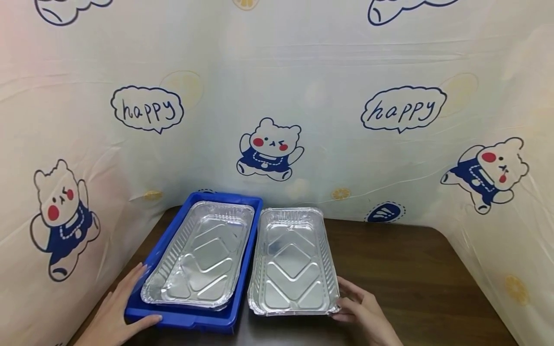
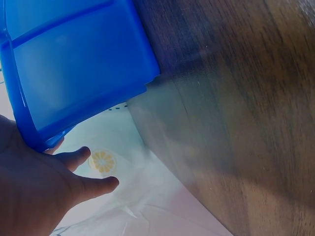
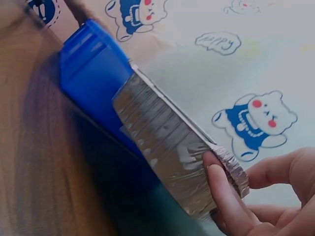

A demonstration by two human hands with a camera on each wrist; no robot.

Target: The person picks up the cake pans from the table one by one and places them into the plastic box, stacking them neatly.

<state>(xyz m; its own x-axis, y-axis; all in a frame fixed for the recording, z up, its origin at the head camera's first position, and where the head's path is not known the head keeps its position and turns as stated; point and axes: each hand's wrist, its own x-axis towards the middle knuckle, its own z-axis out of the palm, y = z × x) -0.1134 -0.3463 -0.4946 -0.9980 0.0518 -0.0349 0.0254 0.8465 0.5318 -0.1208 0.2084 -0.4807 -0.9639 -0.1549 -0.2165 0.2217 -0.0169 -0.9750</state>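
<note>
A shallow blue plastic tray [image 1: 182,321] stands at the left of the table, with a silver foil pan [image 1: 212,247] lying in it. My left hand [image 1: 113,307] is at the tray's near left corner, fingers along the outer left side and thumb stretched toward the front rim. In the left wrist view, that hand [image 2: 39,182] touches the tray's corner, with loosely spread digits. A second foil pan [image 1: 292,262], empty inside, is right of the tray. My right hand [image 1: 361,307] grips its near right corner; in the right wrist view, the thumb and fingers pinch the crimped rim [image 3: 231,169].
The dark wooden table [image 1: 398,269] extends to the right of the foil pan. A pale curtain [image 1: 329,158] printed with bears and "happy" bubbles encloses the table at the back and both sides. The tray's far end stands close to it.
</note>
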